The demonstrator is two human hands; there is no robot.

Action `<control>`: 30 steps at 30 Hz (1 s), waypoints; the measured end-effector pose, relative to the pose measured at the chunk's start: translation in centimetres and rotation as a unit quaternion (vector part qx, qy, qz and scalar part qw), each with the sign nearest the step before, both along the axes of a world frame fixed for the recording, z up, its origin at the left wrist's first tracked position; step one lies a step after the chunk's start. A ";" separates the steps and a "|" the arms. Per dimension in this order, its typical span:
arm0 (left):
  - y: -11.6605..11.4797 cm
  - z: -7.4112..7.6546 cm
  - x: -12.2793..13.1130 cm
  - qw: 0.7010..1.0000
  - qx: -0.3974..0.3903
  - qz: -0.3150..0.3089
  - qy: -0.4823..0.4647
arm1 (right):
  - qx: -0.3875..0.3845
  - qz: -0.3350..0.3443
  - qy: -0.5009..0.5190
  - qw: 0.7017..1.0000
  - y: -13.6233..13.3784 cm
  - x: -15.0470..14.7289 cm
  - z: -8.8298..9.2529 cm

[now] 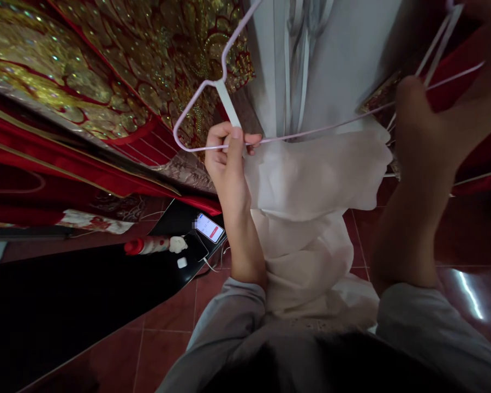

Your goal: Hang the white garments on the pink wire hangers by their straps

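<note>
My left hand (pixel 231 150) is closed on the lower bar of a pale pink clothes hanger (pixel 319 131), near its left end. A white strap (pixel 228 103) runs from the hanger's shoulder down to my left fingertips. Below the bar hangs a white tiered dress (pixel 311 234), its lower folds against my body. My right hand (pixel 442 120) is raised at the far right, dark and partly blurred. Thin white straps (pixel 437 46) stretch up to its fingers, which are partly cut off by the top edge. The hanger's hook reaches the top edge.
Sequined gold and red clothes (pixel 126 65) hang at the upper left. A black table (pixel 85 289) at the left bears a lit phone (pixel 210 227), a red-capped bottle (pixel 147 245) and a small white case (pixel 182 262). Red floor tiles (pixel 163 311) lie below; white straps (pixel 297 82) hang ahead.
</note>
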State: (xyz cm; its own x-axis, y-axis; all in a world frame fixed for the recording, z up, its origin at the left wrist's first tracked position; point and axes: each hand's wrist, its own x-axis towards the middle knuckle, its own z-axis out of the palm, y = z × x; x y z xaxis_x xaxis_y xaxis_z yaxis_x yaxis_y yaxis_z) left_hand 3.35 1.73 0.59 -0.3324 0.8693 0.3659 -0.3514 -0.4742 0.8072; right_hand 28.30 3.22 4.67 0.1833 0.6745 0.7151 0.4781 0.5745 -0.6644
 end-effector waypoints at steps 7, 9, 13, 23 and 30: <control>-0.6 -0.7 0.1 0.997 -0.003 0.055 0.055 | -0.086 0.068 -0.120 0.987 -3.5 -5.7 -5.0; -1.6 -0.8 -0.3 0.989 -0.009 0.077 0.123 | -0.101 0.073 -0.085 0.989 -4.0 -6.9 -5.6; -4.0 1.0 -0.9 0.961 -0.027 0.106 0.253 | -0.109 0.064 -0.048 0.991 -4.4 -8.1 -5.7; -1.1 7.8 -4.1 0.996 0.019 -0.006 -0.089 | -0.102 0.081 -0.031 0.991 -4.3 -7.7 -6.0; -0.9 1.0 -5.8 0.974 -0.036 0.223 0.018 | -0.112 0.097 -0.027 0.989 -4.2 -8.5 -6.3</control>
State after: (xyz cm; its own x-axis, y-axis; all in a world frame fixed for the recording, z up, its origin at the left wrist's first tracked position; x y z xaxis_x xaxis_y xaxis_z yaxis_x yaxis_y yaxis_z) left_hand -2.45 0.83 1.61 -0.6713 0.6644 0.3284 -0.0936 -0.5156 0.8517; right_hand 19.80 -0.97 -1.60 -0.0001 0.8360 0.5487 0.4121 0.5000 -0.7617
